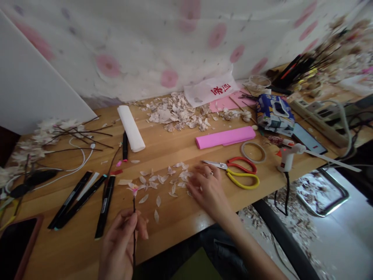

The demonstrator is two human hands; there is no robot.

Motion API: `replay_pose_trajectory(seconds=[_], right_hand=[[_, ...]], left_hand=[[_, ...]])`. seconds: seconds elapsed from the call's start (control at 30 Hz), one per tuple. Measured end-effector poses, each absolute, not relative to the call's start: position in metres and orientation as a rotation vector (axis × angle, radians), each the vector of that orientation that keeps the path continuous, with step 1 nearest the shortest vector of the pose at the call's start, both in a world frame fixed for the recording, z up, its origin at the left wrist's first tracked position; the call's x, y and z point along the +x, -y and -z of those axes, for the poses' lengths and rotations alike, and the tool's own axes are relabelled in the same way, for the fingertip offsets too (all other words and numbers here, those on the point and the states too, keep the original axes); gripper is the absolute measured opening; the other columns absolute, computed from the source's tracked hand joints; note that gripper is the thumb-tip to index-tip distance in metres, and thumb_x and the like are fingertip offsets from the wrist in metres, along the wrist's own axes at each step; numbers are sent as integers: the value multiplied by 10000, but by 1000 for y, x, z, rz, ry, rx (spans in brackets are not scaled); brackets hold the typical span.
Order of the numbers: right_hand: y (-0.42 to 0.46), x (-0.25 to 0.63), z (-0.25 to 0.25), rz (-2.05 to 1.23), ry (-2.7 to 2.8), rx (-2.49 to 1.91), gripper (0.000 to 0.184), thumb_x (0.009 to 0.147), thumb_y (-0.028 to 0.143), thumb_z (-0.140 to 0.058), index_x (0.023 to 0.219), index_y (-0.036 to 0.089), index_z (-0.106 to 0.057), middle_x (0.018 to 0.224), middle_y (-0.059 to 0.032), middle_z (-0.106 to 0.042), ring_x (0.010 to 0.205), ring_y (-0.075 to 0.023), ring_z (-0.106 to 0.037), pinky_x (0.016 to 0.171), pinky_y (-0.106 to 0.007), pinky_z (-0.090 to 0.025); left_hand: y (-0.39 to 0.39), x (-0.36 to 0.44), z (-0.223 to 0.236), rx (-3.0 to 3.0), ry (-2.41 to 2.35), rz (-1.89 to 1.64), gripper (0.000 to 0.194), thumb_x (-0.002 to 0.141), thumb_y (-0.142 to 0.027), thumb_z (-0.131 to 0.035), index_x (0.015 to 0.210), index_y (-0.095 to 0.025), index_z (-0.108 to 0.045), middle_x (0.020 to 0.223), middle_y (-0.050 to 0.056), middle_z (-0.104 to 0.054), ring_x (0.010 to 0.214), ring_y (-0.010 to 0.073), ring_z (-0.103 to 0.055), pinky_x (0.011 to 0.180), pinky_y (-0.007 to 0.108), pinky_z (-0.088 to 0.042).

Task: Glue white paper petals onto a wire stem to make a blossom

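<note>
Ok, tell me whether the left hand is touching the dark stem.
Touching: the head view shows the left hand holding the dark stem between thumb and fingers.

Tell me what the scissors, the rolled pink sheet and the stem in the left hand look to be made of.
Scissors: shiny grey metal blades, likely steel; smooth red and yellow handles, probably plastic.
Rolled pink sheet: matte, softly creased, perhaps crepe paper.
Stem in the left hand: dark, dull, knobbly, like a real twig, possibly imitation.

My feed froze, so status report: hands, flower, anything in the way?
Left hand holding twig upright, pink-white flower at its tip. Right hand down at loose petals, grip unclear. Scissors close beside right hand, not blocking petals.
</note>
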State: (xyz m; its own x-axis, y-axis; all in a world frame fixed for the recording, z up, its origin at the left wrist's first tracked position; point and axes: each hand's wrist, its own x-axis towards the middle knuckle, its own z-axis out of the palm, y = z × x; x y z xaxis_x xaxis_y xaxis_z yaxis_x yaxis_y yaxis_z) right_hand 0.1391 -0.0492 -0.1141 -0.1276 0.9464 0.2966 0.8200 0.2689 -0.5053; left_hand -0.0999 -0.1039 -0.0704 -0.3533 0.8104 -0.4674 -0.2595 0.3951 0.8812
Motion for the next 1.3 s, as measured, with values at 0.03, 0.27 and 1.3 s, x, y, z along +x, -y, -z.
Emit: replay_pose_trajectory(seconds=[0.03,0.27,1.3], right_hand=[[49,136,116,-291,1989,-1592,44,906,214,-739,884,177,-727,1229,-164,-681,1229,-394,-496,1023,-578,-447],[48,151,114,-271,1979,-1621,132,920,248,-738,803,199,-704,1248,-143,-701,1260,-390,-495,1050,-616,-407],[41,179,90,-38,1939,-1550,539,1075,489,-439,638,253,-649,690,-62,-685,810,-283,-530,783,-448,-396]], left_hand=[[106,-100,70,509,-1547,-1212,434,523,-594,-943,621,-239,-713,464,-40,-575,506,117,-540,718,227,-573],[113,-100,71,478,-1557,-1228,446,508,-609,-942,633,-241,-723,450,-41,-569,494,115,-549,704,226,-576],[110,-116,83,260,-1505,-1460,433,527,-503,-978,699,-201,-721,459,-68,-558,486,96,-518,614,242,-591]])
